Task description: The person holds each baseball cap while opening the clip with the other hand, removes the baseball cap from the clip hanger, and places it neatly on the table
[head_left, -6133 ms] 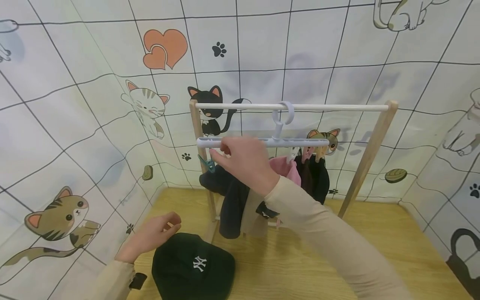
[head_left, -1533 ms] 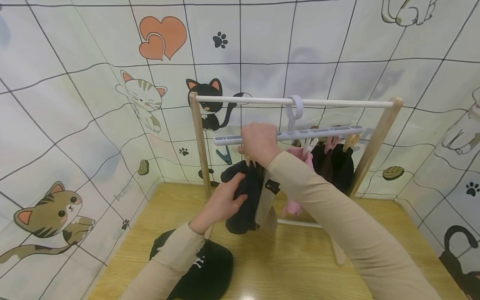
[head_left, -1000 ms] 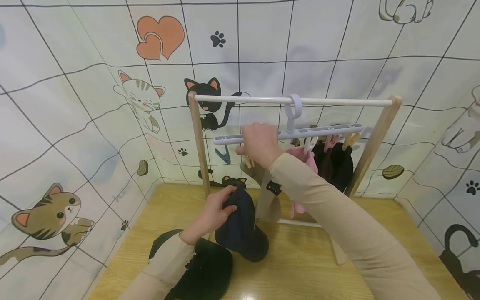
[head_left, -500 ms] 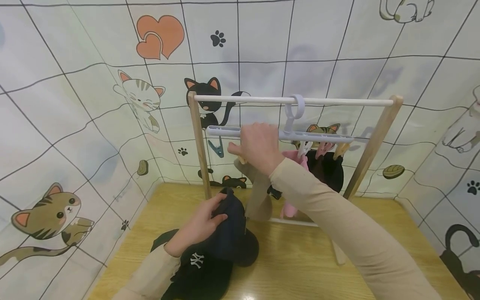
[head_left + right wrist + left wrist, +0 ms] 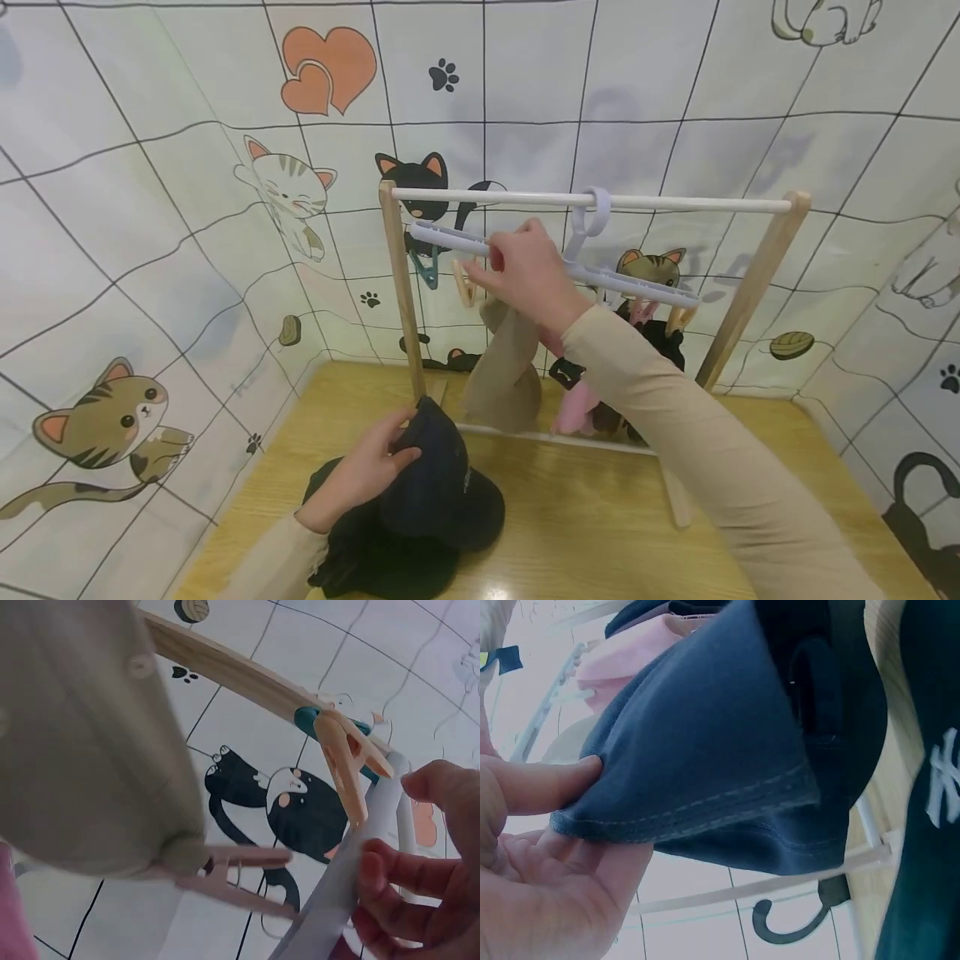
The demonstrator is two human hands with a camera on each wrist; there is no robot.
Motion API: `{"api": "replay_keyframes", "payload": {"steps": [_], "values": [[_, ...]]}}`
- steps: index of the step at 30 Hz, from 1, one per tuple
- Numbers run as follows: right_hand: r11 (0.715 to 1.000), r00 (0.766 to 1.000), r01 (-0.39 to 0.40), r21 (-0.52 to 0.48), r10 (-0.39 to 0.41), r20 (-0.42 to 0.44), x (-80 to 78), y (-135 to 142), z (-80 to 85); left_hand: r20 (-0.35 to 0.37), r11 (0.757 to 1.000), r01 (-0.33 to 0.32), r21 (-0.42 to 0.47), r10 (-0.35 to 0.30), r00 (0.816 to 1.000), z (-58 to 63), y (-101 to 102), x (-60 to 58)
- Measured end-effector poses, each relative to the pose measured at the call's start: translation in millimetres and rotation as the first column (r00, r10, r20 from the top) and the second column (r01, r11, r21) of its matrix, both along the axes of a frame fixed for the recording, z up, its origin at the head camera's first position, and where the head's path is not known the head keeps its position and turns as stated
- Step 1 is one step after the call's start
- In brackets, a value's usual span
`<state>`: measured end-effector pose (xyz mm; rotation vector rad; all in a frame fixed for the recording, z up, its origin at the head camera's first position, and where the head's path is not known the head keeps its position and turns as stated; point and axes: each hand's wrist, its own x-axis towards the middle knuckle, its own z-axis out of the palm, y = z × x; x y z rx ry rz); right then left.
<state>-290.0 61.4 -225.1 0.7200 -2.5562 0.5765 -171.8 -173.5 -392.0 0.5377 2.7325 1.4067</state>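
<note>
My left hand (image 5: pixel 360 475) pinches the edge of a navy cap (image 5: pixel 427 475) between thumb and fingers. This cap hangs low, overlapping a dark green cap (image 5: pixel 420 571) on the table. In the left wrist view, the stitched rim of the navy cloth (image 5: pixel 690 772) lies in that grip. My right hand (image 5: pixel 536 275) is at the lilac hanger (image 5: pixel 633 286), thumb and fingers apart, fingertips right at its bar. Beside the thumb hangs a vacant peach clip (image 5: pixel 341 761), a teal clip (image 5: pixel 426 271) beyond it. A pinkish clip (image 5: pixel 225 881) holds a beige cap (image 5: pixel 502 375).
The hanger hooks over the white rod (image 5: pixel 675 202) of a wooden stand (image 5: pixel 750 292). Pink cloth (image 5: pixel 577 408) and dark items (image 5: pixel 667 342) hang from clips on its right. The wood-look table (image 5: pixel 585 517) meets a cat-printed wall cloth (image 5: pixel 525 83) behind.
The navy cap has come off the hanger and moved down and left in my left hand, over the green cap. The hanger's left end has risen, and my right thumb has spread away.
</note>
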Motion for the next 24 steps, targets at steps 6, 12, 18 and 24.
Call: {"api": "replay_keyframes", "payload": {"steps": [6, 12, 18, 24], "values": [[0.983, 0.987, -0.156, -0.094, 0.152, -0.050, -5.4, 20, 7.6, 0.032, 0.999, 0.018, 0.032, -0.020, 0.999, -6.5, -17, 1.2], [0.986, 0.992, -0.125, 0.110, 0.125, 0.009, -4.2, 30, 16.0, 0.020, 0.993, 0.079, 0.086, -0.081, 0.997, -8.2, -26, 3.4], [0.941, 0.999, -0.031, 0.337, 0.032, 0.004, -2.8, 34, 20.9, 0.042, 0.991, 0.093, 0.099, -0.097, 0.994, -9.3, -29, 6.0], [0.895, 1.000, 0.007, 0.446, -0.008, 0.001, -8.1, 34, 18.5, 0.144, 0.983, 0.108, 0.147, -0.129, 0.981, -13.6, -36, 12.0]]}}
